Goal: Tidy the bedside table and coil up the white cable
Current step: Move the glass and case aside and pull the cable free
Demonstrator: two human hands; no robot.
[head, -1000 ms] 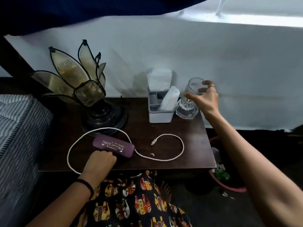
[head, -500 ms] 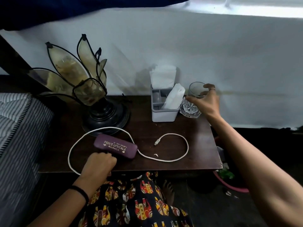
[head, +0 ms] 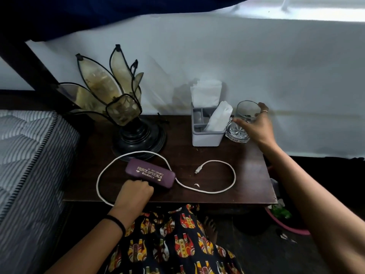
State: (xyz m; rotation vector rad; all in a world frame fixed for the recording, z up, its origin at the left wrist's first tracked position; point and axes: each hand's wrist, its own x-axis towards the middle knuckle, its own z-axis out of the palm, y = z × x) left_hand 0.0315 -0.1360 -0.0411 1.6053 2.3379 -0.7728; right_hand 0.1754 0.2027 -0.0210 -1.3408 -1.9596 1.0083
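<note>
The dark wooden bedside table [head: 227,155] is filling the middle of the view, with a striped mattress [head: 29,155] pressing against its nine o'clock edge and a white wall closing off twelve o'clock. Only the six and three o'clock edges are lying open, so anything pushed those ways is risking a fall.

The petal-shaded lamp [head: 122,115] is sitting at ten o'clock on a heavy black base, likely parked at the back to keep it safe. The grey organiser [head: 207,135], stuffed with white tissues, is standing at one o'clock against the wall.

The white cable [head: 223,186] is sprawling uncoiled across the front half: one loop is running from the lamp base round toward seven o'clock, passing under the purple spectacle case [head: 151,175], then curling toward four o'clock with its plug end lying free near the centre. The case is pinning it, so the case probably needs lifting first.

The drinking glass [head: 245,119] is standing at two o'clock, just beside the organiser and close to the three o'clock edge. The right hand [head: 256,127] is curling round its side, seemingly settling it there. The left hand [head: 136,192] is resting clenched at the case's near end; whether it is actually grasping the case I cannot tell. Bare wood is showing between plug and organiser, giving room for coiling.
</note>
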